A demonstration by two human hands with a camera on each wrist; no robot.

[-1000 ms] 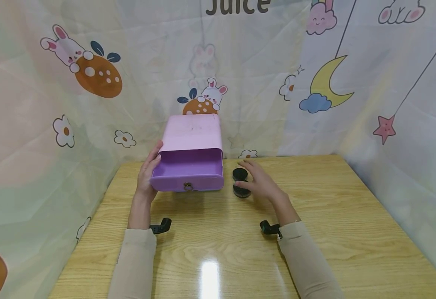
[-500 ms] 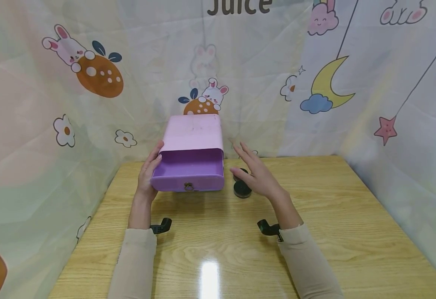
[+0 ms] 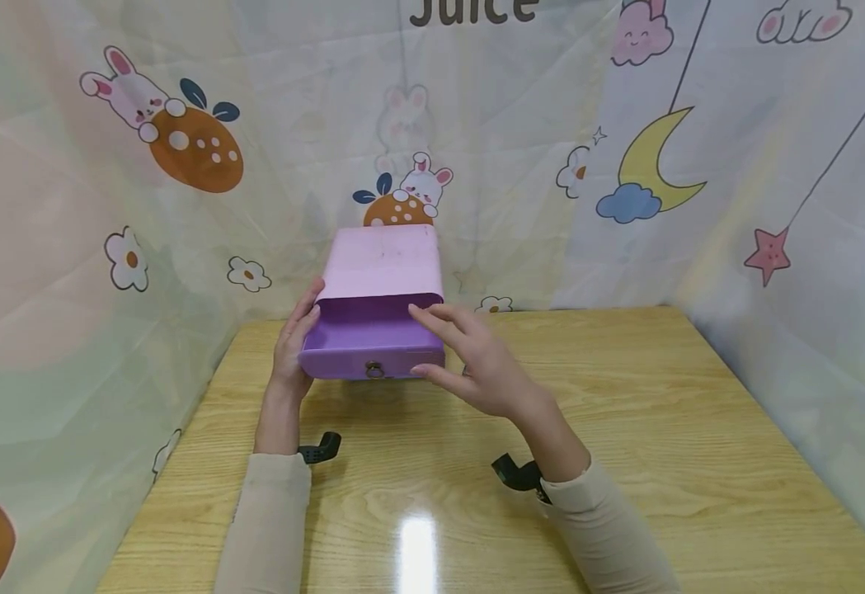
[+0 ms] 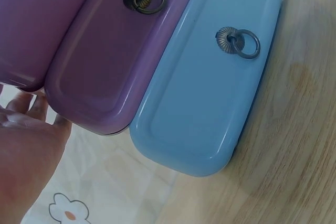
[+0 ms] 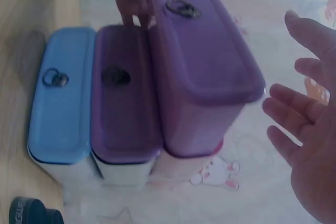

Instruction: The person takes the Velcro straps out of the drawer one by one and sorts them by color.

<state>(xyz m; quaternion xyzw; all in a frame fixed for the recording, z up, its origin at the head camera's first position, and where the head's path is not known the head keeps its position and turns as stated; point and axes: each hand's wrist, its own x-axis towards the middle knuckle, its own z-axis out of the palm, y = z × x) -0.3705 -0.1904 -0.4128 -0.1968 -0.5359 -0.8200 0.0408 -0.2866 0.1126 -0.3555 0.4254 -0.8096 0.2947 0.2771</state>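
A small drawer cabinet [image 3: 383, 260] with a pink top stands at the table's back. Its upper purple drawer [image 3: 373, 363] is pulled out, its visible inside bare. Below that, a second purple drawer [image 4: 105, 61] and a light blue drawer [image 4: 210, 72] are closed; each front has a ring pull. My left hand [image 3: 291, 355] rests against the cabinet's left side, fingers extended. With fingers spread and holding nothing, my right hand [image 3: 480, 363] hovers by the open drawer's right front corner. Dark round containers [image 5: 31, 212] show at the right wrist view's lower left; the hand mostly hides them in the head view.
The wooden table [image 3: 417, 462] meets a printed cloth backdrop [image 3: 506, 206] right behind the cabinet. Cloth also hangs along both sides. A black wrist camera [image 3: 321, 448] sits on the left wrist, another camera [image 3: 515, 473] on the right.
My right hand first lifted over the dark round containers, then moved left to the open drawer's right front corner. The left hand and the drawer have stayed put.
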